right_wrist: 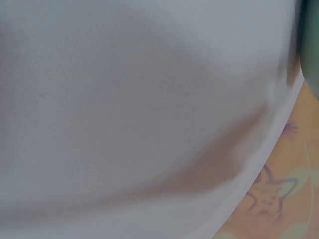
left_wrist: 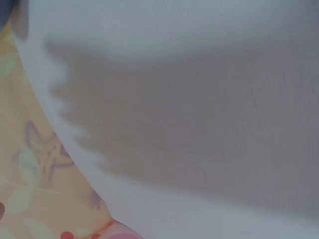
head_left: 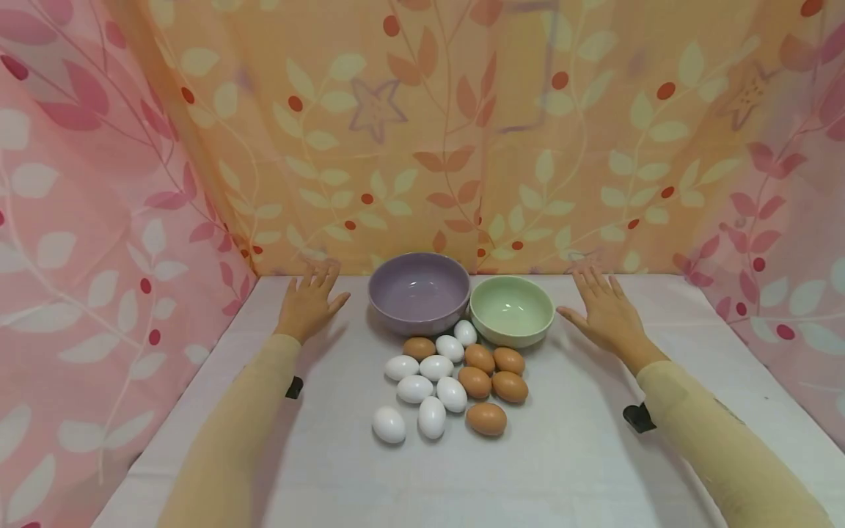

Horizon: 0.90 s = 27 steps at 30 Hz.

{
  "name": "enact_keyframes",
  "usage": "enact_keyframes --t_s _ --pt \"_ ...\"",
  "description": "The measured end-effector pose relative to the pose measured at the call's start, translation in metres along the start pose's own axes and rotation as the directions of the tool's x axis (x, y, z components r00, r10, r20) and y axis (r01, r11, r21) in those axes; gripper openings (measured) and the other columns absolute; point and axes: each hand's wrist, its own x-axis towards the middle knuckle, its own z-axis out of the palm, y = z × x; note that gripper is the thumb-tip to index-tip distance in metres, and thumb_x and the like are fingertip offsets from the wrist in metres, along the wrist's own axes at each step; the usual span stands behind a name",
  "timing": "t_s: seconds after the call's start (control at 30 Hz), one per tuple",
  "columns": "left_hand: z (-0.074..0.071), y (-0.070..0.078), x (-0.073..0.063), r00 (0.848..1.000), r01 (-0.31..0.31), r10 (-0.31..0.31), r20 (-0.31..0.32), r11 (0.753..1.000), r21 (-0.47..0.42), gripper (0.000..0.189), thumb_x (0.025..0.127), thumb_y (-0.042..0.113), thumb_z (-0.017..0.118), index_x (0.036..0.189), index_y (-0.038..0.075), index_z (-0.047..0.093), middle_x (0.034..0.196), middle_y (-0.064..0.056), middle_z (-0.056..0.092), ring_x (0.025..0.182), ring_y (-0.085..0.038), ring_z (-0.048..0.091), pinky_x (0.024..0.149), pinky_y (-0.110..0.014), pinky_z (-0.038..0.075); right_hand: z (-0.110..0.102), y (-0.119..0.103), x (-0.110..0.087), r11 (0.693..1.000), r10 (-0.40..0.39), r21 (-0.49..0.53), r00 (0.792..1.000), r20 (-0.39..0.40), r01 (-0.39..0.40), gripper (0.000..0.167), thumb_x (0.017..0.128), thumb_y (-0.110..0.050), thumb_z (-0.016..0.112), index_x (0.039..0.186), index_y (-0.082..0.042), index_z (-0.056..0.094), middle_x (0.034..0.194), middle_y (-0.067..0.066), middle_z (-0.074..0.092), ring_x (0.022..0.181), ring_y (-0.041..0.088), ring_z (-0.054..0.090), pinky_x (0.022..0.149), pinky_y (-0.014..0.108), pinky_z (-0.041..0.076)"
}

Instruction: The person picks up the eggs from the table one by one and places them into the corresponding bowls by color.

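My left hand is held out with straight, spread fingers, to the left of a purple bowl. On the other side my right hand is spread the same way, its thumb close to a light green bowl. Neither hand holds anything. Both bowls stand side by side and look empty inside. In front of them lie several white eggs and several brown eggs, loosely grouped. The left wrist view shows the hand's shadow on the cloth; part of the green bowl enters the right wrist view.
A white cloth covers the table. Behind it hangs an orange patterned curtain, with pink leaf-patterned curtains at the left and right sides. A small black piece shows under each forearm.
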Motion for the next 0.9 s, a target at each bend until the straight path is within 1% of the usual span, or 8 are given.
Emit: enact_keyframes --t_s 0.1,0.2,0.3,0.43,0.53,0.63,0.73,0.9 --pt "-0.001 0.001 0.0 1.0 0.0 0.0 0.006 1.0 -0.007 0.073 0.102 0.055 0.04 0.159 0.012 0.023 0.162 -0.017 0.029 0.15 -0.045 0.019 0.118 -0.069 0.018 0.0 -0.004 0.0 1.0 -0.02 0.007 1.0 -0.014 0.02 0.089 0.1 -0.058 0.044 0.157 0.004 0.014 0.164 0.027 0.011 0.154 0.04 0.008 0.124 0.06 0.006" --pt "-0.001 0.005 -0.002 1.0 -0.008 0.008 -0.004 1.0 0.002 0.073 0.102 0.055 0.04 0.158 0.012 0.024 0.161 -0.017 0.03 0.15 -0.045 0.022 0.117 -0.068 0.021 -0.001 -0.008 -0.002 0.999 -0.038 0.02 0.999 -0.022 0.038 0.09 0.099 -0.056 0.046 0.157 0.004 0.013 0.164 0.026 0.01 0.154 0.039 0.006 0.124 0.059 0.006" --pt "0.0 0.011 -0.004 1.0 -0.018 0.018 -0.01 1.0 0.007 0.071 0.102 0.054 0.04 0.158 0.012 0.026 0.16 -0.017 0.033 0.148 -0.044 0.026 0.116 -0.068 0.025 -0.001 -0.011 -0.004 0.998 -0.056 0.029 0.998 -0.03 0.057 0.09 0.099 -0.055 0.048 0.156 0.005 0.014 0.163 0.027 0.013 0.154 0.04 0.008 0.125 0.058 0.005" --pt "0.0 0.017 -0.005 1.0 -0.02 0.02 0.001 1.0 -0.016 0.071 0.102 0.054 0.041 0.158 0.011 0.026 0.162 -0.016 0.031 0.149 -0.043 0.027 0.117 -0.067 0.024 0.0 -0.016 -0.006 0.996 -0.083 0.027 0.996 -0.037 0.084 0.089 0.099 -0.055 0.049 0.156 0.006 0.016 0.162 0.028 0.017 0.153 0.041 0.012 0.125 0.057 0.006" --pt "0.0 0.019 -0.005 1.0 -0.017 0.017 0.004 0.999 -0.033 0.073 0.101 0.055 0.041 0.158 0.012 0.025 0.163 -0.015 0.027 0.15 -0.041 0.024 0.118 -0.067 0.022 0.0 -0.022 -0.008 0.995 -0.098 0.02 0.995 -0.034 0.099 0.088 0.099 -0.056 0.047 0.156 0.005 0.018 0.163 0.027 0.016 0.153 0.04 0.012 0.125 0.057 0.008" --pt "0.002 0.02 -0.006 1.0 -0.015 0.014 -0.007 0.999 -0.046 0.075 0.1 0.056 0.043 0.159 0.013 0.024 0.163 -0.015 0.028 0.15 -0.04 0.025 0.118 -0.067 0.022 0.002 -0.027 -0.01 0.994 -0.111 0.018 0.993 -0.037 0.111 0.088 0.099 -0.057 0.047 0.156 0.004 0.019 0.164 0.025 0.014 0.153 0.039 0.012 0.124 0.057 0.01" --pt "0.004 0.022 -0.007 1.0 -0.022 0.021 -0.018 0.998 -0.059 0.077 0.099 0.058 0.044 0.158 0.012 0.026 0.162 -0.016 0.029 0.15 -0.04 0.026 0.118 -0.066 0.024 0.004 -0.033 -0.013 0.992 -0.125 0.022 0.991 -0.056 0.126 0.088 0.098 -0.056 0.051 0.156 0.003 0.02 0.165 0.024 0.014 0.153 0.04 0.015 0.123 0.058 0.014" --pt "0.005 0.024 -0.01 1.0 -0.03 0.03 -0.007 0.994 -0.102 0.08 0.098 0.059 0.046 0.157 0.01 0.027 0.163 -0.015 0.027 0.15 -0.04 0.026 0.118 -0.066 0.023 0.005 -0.044 -0.021 0.986 -0.138 0.083 0.988 -0.075 0.144 0.089 0.096 -0.054 0.056 0.156 0.003 0.023 0.164 0.025 0.017 0.152 0.04 0.016 0.124 0.057 0.013"
